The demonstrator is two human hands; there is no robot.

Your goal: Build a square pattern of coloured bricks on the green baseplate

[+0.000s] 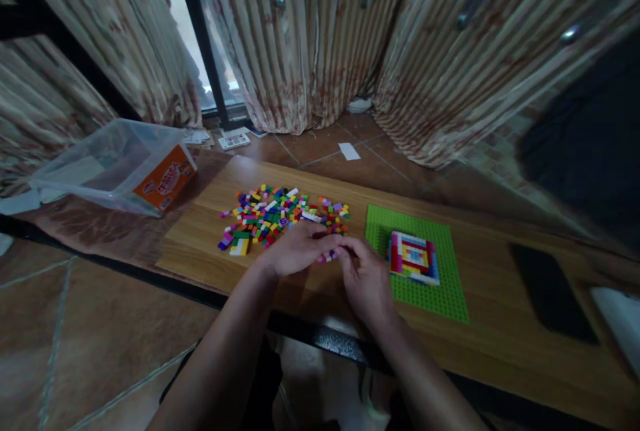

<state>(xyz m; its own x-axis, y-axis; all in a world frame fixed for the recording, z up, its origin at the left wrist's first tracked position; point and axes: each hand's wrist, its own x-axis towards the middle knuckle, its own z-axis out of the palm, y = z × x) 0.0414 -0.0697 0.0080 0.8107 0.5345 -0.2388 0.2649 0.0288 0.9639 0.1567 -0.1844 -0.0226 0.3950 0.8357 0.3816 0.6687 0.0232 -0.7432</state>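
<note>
My left hand (300,247) and my right hand (367,277) meet over the wooden table, their fingers pinched together. A small row of pink and purple toy bricks (327,257) shows at their fingertips, partly covered by the fingers. Just beyond my left hand spreads a pile of loose, many-coloured toy bricks (270,207). To the right of my right hand lies a green baseplate (453,291). On it sits a square build of toy bricks (414,257), with coloured rings set one inside another.
A clear plastic bin (110,157) with an orange label stands at the table's left end. A flat black object (553,291) lies to the right of the baseplate. Striped curtains (320,37) hang behind the table (195,244). Paper (349,151) lies on the tiled floor.
</note>
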